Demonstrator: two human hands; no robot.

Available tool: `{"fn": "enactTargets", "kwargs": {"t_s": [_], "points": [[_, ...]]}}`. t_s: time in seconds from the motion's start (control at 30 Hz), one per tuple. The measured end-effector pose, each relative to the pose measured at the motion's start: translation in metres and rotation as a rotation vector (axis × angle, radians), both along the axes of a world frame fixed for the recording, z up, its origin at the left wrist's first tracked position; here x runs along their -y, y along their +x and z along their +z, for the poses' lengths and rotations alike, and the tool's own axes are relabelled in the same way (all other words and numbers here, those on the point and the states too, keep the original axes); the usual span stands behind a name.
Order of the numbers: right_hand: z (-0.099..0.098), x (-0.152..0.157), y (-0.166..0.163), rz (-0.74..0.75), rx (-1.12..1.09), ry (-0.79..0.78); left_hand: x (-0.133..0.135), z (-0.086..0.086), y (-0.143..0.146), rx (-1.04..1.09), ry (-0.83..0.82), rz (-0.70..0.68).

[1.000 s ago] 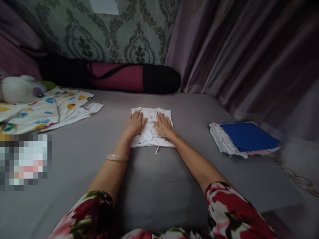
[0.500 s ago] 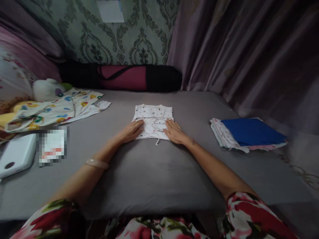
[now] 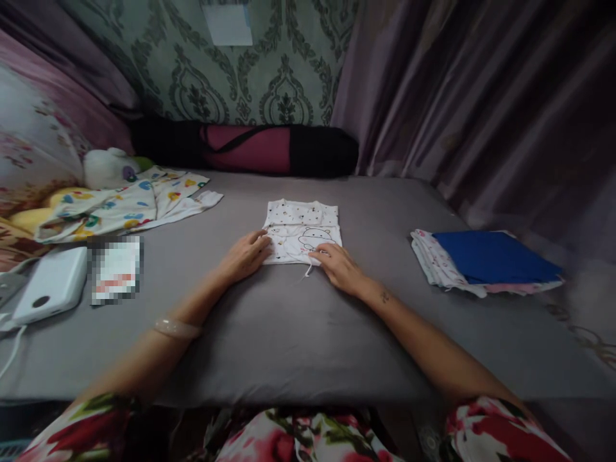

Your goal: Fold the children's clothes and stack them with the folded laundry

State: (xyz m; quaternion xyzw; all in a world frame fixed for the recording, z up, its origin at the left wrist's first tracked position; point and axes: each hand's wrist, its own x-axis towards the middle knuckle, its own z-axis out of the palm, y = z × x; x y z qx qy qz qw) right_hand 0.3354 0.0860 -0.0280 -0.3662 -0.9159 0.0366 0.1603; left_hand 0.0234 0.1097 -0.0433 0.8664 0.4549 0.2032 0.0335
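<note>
A small white folded baby garment (image 3: 287, 232) lies flat on the grey sheet, with tiny printed dots, a cartoon animal outline and a white drawstring (image 3: 308, 272) at its near edge. My left hand (image 3: 245, 256) rests on its left edge, palm down, fingers slightly bent and spread. Over the lower right corner lies my right hand (image 3: 339, 266), fingers loosely bent and touching the cloth beside the drawstring. Neither hand has lifted any cloth.
To the right sits a stack of folded clothes topped by a blue piece (image 3: 495, 255). A patterned garment (image 3: 144, 202), white plush toy (image 3: 108, 168), white power bank (image 3: 52, 282) and blurred packet (image 3: 115, 273) lie left. A long black-and-maroon bag (image 3: 250, 149) lines the wall.
Both hands have drawn back toward the garment's near edge, and their flat fingers have become more bent. The view has shifted slightly; the garment looks the same.
</note>
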Motion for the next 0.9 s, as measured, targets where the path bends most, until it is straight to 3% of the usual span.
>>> {"fn": "enactTargets", "kwargs": {"t_s": [0.1,0.27,0.4,0.47,0.53,0.6,0.63,0.8,0.9], "points": [[0.005,0.008,-0.011,0.090,0.100,0.059,0.013,0.011,-0.005,0.044,-0.001,-0.054],[0.009,0.010,-0.023,0.110,0.253,0.075,0.025,0.016,-0.010,0.004,-0.071,-0.172],[0.013,0.002,-0.027,0.081,0.136,-0.018,0.026,0.018,-0.012,-0.053,-0.051,-0.177],[0.016,-0.006,-0.024,-0.037,-0.061,-0.099,0.026,0.021,-0.010,-0.116,-0.047,-0.186],[0.018,-0.014,-0.016,-0.255,-0.250,-0.123,0.028,0.024,-0.008,-0.183,-0.034,-0.183],[0.020,-0.017,-0.005,-0.406,-0.320,-0.121,0.030,0.026,-0.004,-0.243,-0.020,-0.168],[0.020,-0.016,0.000,-0.410,-0.304,-0.132,0.030,0.026,-0.002,-0.268,-0.019,-0.159],[0.011,0.004,0.021,-0.156,-0.092,-0.162,0.029,0.026,0.004,-0.337,-0.082,-0.095],[0.006,0.010,0.025,-0.078,-0.043,-0.133,0.022,0.026,0.006,-0.330,-0.127,-0.075]]}}
